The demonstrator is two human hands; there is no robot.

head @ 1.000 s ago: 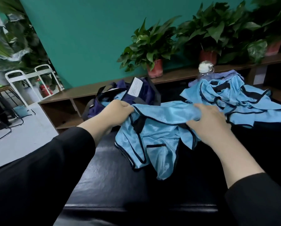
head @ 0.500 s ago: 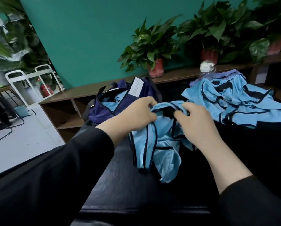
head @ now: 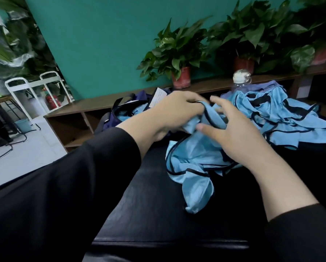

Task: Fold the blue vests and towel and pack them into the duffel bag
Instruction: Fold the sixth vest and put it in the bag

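Note:
A light-blue vest (head: 194, 163) with dark trim lies bunched on the black padded bench (head: 158, 214). My left hand (head: 174, 112) grips its upper edge, fingers curled over the fabric. To the right, my right hand (head: 234, 129) hovers with fingers spread, touching the same vest. A navy duffel bag (head: 120, 112) stands open behind my left hand with blue cloth inside and a white tag on it. More blue vests (head: 283, 118) lie heaped at the right, over a purple cloth (head: 268, 86).
A clear bottle with a white cap (head: 240, 79) stands behind the heap. Potted plants (head: 179, 53) line a low wooden shelf (head: 79, 108) along the teal wall. White chairs (head: 26, 91) and a red extinguisher are on the floor at left.
The vest has been gathered into a tighter bundle. My left hand moved right along its top edge, and my right hand has let go and spread its fingers.

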